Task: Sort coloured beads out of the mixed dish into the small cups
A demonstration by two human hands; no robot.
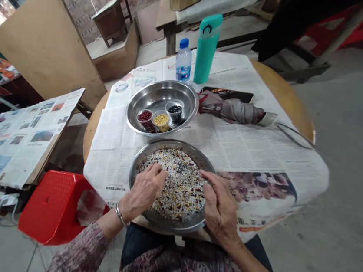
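A steel basin (138, 166) full of mixed beans and grains (182, 184) sits at the near edge of a round table covered in newspaper (239, 147). My left hand (144, 190) rests in the mix at the basin's left side, fingers curled and pinched on the grains. Over the basin's right rim lies my right hand (219, 206), its fingers bent down into the mix. Behind it, a second steel basin (160, 92) holds three small cups: red beans (145, 116), yellow beans (161, 119) and black beans (174, 109).
At the table's far side stand a teal flask (206, 47) and a small water bottle (183, 62), with a folded umbrella (233, 109) beside a phone. A red plastic stool (55, 204) is at my left, beside a newspaper-covered board (20, 135).
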